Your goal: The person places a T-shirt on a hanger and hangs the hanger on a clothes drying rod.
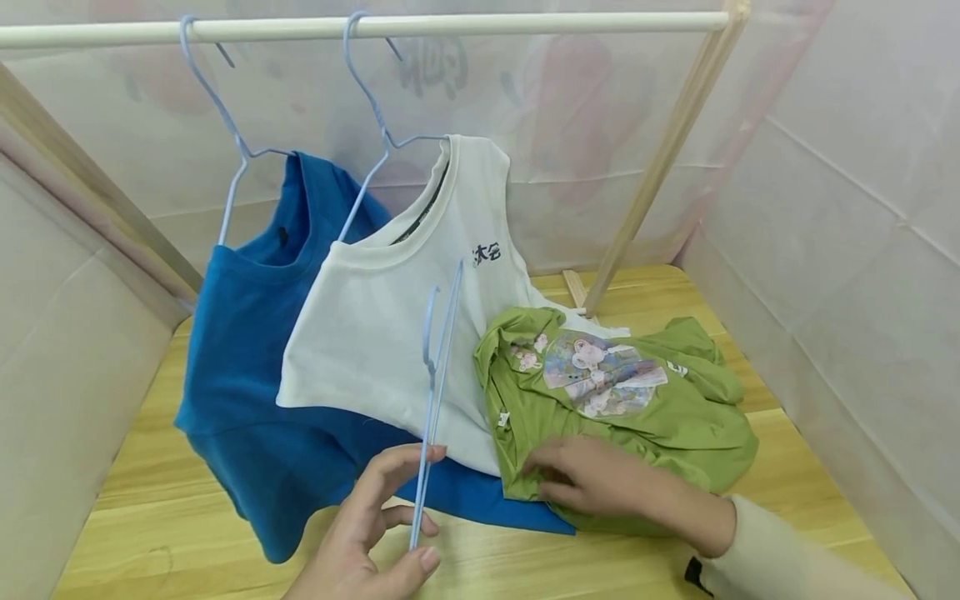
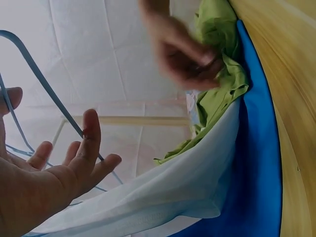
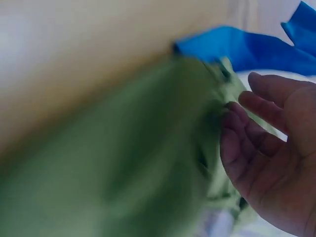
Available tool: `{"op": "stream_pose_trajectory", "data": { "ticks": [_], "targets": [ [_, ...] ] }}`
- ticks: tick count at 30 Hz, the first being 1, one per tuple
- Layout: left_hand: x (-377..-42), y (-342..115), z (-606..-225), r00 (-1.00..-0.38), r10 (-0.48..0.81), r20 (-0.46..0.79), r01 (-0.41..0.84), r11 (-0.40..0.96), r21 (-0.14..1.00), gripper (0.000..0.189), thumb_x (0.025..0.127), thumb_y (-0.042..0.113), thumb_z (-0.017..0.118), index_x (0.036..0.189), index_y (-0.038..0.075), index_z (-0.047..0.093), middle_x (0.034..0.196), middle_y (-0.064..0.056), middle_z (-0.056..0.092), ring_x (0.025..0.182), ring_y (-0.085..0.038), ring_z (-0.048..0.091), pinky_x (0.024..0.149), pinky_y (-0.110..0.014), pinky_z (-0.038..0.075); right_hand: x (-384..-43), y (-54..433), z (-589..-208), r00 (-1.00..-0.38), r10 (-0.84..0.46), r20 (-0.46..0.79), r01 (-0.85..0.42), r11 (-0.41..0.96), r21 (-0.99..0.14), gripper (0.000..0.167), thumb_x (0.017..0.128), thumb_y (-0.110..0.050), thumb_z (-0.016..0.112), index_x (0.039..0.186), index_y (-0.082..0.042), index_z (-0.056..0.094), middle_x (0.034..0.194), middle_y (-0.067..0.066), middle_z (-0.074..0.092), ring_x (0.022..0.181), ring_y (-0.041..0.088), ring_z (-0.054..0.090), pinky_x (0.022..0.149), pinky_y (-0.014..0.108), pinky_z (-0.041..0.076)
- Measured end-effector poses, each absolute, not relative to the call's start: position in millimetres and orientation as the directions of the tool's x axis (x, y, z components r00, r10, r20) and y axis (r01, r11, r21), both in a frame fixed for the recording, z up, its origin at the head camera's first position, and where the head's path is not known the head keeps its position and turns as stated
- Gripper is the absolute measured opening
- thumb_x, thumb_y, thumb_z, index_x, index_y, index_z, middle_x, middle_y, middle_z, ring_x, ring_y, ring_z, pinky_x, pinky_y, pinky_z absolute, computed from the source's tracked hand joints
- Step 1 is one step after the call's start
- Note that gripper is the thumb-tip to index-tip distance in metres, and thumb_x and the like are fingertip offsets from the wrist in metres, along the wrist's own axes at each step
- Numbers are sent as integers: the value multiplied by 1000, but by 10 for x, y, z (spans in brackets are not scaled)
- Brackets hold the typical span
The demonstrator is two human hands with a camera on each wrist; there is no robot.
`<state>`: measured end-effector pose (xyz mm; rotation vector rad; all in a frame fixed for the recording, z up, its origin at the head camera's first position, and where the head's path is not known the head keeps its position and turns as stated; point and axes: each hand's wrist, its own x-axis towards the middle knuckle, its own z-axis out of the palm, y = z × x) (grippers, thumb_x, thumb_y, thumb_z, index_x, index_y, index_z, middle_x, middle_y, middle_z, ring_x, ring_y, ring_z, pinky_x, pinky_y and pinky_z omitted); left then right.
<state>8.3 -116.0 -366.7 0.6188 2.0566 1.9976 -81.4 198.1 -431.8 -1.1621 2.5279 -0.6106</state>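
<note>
A light blue clothes hanger (image 1: 427, 400) stands edge-on in my left hand (image 1: 367, 517), held between thumb and fingers. In the left wrist view its wire (image 2: 44, 81) runs past the fingertips. A green T-shirt (image 1: 697, 417) with a printed picture lies crumpled on the table. My right hand (image 1: 600, 475) is at its near left edge, fingers loosely bent. In the right wrist view the fingertips (image 3: 232, 116) are at the green cloth, with no fold clearly pinched. A white sleeveless top (image 1: 390, 317) and a blue T-shirt (image 1: 255, 333) hang behind, each on a blue hanger.
A white rail (image 1: 525, 25) crosses the top, carried by wooden posts (image 1: 652, 175). Lower parts of the hanging clothes spread over the wood-grain table (image 1: 135, 517). Pale sheeting (image 1: 847, 250) walls the sides and back.
</note>
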Motion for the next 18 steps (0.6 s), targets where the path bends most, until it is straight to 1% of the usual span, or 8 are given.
{"op": "stream_pose_trajectory", "data": {
  "ticks": [3, 5, 9, 11, 13, 15, 17, 18],
  "targets": [
    [88, -1155, -3670, -899, 417, 136, 149, -2, 989, 63, 92, -5, 63, 145, 16, 35, 151, -16, 38, 130, -11, 50, 82, -38, 59, -1020, 1938, -4121, -666, -746, 10, -683, 605, -409, 22, 94, -26, 69, 115, -17, 70, 102, -9, 70, 83, 0, 61, 72, 21, 54],
    [83, -1156, -3684, -899, 411, 149, 162, -5, 987, 62, 92, -5, 63, 144, 14, 36, 150, -16, 38, 131, -12, 51, 82, -38, 59, -1187, 1917, -4031, -708, -702, 73, -667, 632, -395, 23, 93, -25, 71, 114, -15, 70, 97, -10, 70, 82, 1, 62, 72, 22, 54],
    [85, -1149, -3704, -899, 413, 146, 150, -23, 988, 60, 93, -5, 63, 144, 12, 37, 149, -13, 37, 132, -13, 52, 82, -38, 59, -1509, 1874, -3956, -803, -582, 131, -554, 646, -526, 27, 95, -23, 70, 119, -12, 67, 96, -7, 69, 82, 5, 65, 71, 23, 55],
    [81, -1146, -3720, -894, 422, 149, 151, -29, 988, 59, 93, -6, 61, 145, 11, 36, 149, -15, 35, 132, -13, 51, 83, -38, 59, -1645, 1843, -3968, -840, -527, 129, -488, 631, -604, 30, 95, -24, 70, 122, -12, 64, 99, -4, 69, 84, 8, 66, 71, 26, 56],
    [73, -1141, -3739, -892, 426, 150, 150, -32, 988, 58, 95, -6, 60, 145, 11, 36, 150, -14, 34, 134, -12, 49, 85, -39, 58, -1764, 1801, -4011, -864, -487, 129, -445, 619, -647, 32, 95, -28, 70, 122, -13, 61, 101, -3, 68, 84, 9, 66, 71, 27, 56],
    [55, -1138, -3755, -888, 432, 159, 160, -35, 987, 55, 97, -5, 56, 145, 11, 35, 151, -18, 33, 135, -10, 47, 87, -38, 58, -1863, 1751, -4078, -884, -453, 115, -403, 615, -678, 34, 93, -32, 72, 119, -16, 58, 101, -2, 66, 84, 10, 65, 72, 29, 56],
    [37, -1137, -3765, -884, 438, 163, 164, -37, 986, 52, 99, -4, 53, 145, 10, 34, 152, -20, 31, 137, -12, 45, 88, -37, 57, -1946, 1698, -4150, -895, -432, 108, -380, 615, -691, 35, 91, -35, 74, 115, -18, 56, 100, -1, 65, 83, 10, 64, 72, 31, 55],
    [34, -1134, -3765, -891, 432, 143, 144, -29, 989, 50, 100, -2, 53, 145, 11, 35, 153, -17, 32, 139, -13, 43, 89, -37, 57, -1980, 1671, -4186, -899, -423, 115, -380, 621, -686, 34, 90, -34, 75, 112, -18, 55, 97, -2, 64, 80, 10, 64, 71, 30, 55]
  ]
}}
